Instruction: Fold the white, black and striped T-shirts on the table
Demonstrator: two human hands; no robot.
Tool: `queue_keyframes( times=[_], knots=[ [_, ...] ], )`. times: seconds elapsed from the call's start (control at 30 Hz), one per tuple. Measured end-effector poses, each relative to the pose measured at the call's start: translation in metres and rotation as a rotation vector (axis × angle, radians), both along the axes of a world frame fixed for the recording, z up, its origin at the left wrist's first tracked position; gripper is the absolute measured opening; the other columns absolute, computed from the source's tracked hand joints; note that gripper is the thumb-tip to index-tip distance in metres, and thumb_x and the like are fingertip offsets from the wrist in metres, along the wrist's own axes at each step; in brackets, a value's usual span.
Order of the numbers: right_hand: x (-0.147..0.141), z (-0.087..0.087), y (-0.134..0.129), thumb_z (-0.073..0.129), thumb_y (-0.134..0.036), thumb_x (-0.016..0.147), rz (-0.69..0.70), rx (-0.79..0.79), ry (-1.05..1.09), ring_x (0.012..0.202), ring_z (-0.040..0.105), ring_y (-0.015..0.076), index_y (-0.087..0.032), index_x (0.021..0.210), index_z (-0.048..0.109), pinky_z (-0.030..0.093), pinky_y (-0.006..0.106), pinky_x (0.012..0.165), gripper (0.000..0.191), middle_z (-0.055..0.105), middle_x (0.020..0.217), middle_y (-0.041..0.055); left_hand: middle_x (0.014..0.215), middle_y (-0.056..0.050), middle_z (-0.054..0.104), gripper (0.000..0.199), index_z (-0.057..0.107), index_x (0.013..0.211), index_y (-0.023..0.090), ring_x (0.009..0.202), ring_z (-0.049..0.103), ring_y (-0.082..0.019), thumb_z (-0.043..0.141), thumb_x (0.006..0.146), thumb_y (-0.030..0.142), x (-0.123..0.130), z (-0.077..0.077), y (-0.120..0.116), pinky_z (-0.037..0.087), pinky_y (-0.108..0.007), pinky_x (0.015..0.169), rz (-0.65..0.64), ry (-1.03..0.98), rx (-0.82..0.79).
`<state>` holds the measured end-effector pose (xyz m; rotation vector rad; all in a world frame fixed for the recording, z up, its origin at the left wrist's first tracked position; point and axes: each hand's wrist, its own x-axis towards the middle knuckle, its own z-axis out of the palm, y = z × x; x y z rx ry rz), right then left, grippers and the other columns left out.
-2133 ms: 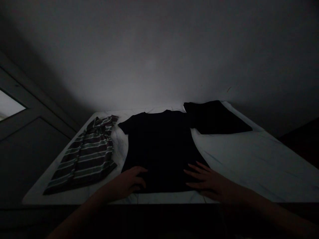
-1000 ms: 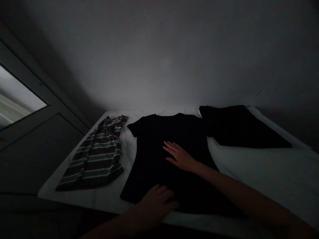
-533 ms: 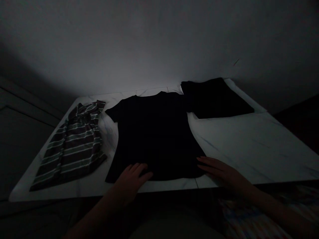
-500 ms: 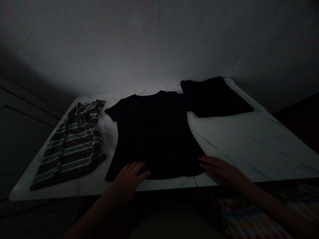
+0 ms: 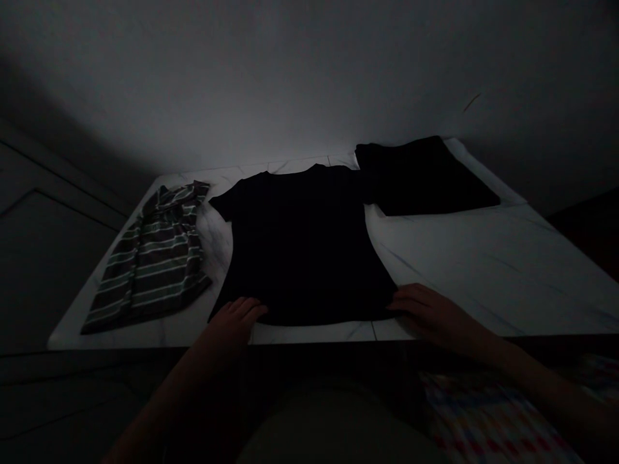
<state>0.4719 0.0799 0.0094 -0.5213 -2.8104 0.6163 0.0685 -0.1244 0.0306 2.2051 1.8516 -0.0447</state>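
Observation:
A black T-shirt [image 5: 300, 251] lies spread face-up on the table, its neckline toward the wall and its hem toward me. My left hand [image 5: 236, 316] is at the left part of the hem, fingers together and closed on the cloth, the thumb hidden. At the right hem corner, my right hand [image 5: 418, 309] has its fingertips closed on the fabric edge; its thumb is hard to see in the dark. The T-shirt's right sleeve end meets a folded black garment [image 5: 425, 180], and the boundary between them is hard to see.
A striped shirt [image 5: 159, 264] lies at the left of the marble-patterned table [image 5: 459, 270]. Pale material [image 5: 476, 167] shows under the folded black garment. A wall [image 5: 290, 84] rises behind the table. Colourful patterned fabric [image 5: 493, 412] is below the front edge at right.
My left hand has slid left along the hem and its spread fingers have come together. My right hand has closed in on the right corner. The view has tilted slightly.

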Motion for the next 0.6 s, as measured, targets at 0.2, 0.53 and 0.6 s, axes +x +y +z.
queue_keyframes(
  times=[0.2, 0.53, 0.6],
  knots=[
    [-0.010, -0.002, -0.007, 0.046, -0.024, 0.097, -0.086, 0.141, 0.157, 0.088, 0.066, 0.0193, -0.024, 0.106, 0.068, 0.056, 0.032, 0.075, 0.024, 0.071, 0.092, 0.0066, 0.101, -0.006, 0.065, 0.022, 0.065, 0.110, 0.020, 0.092, 0.059, -0.019, 0.047, 0.096, 0.020, -0.004, -0.006, 0.002, 0.051, -0.034, 0.082, -0.025, -0.104, 0.205],
    [-0.035, -0.008, -0.011, 0.047, -0.014, 0.095, 0.039, 0.323, 0.140, 0.084, 0.066, 0.0186, -0.019, 0.104, 0.069, 0.054, 0.030, 0.072, 0.024, 0.071, 0.092, 0.0084, 0.117, -0.010, 0.062, 0.035, 0.056, 0.126, 0.021, 0.105, 0.057, -0.025, 0.055, 0.094, 0.034, 0.081, 0.003, 0.032, 0.046, -0.040, 0.086, -0.110, -0.017, 0.269],
    [-0.041, -0.009, -0.012, 0.048, -0.021, 0.097, -0.009, 0.285, 0.180, 0.080, 0.065, 0.0178, -0.019, 0.097, 0.069, 0.053, 0.029, 0.069, 0.020, 0.071, 0.088, 0.0079, 0.119, -0.010, 0.060, 0.043, 0.053, 0.129, 0.019, 0.106, 0.055, -0.026, 0.056, 0.093, 0.043, 0.115, 0.004, 0.047, 0.046, -0.040, 0.086, -0.087, -0.051, 0.234]
  ],
)
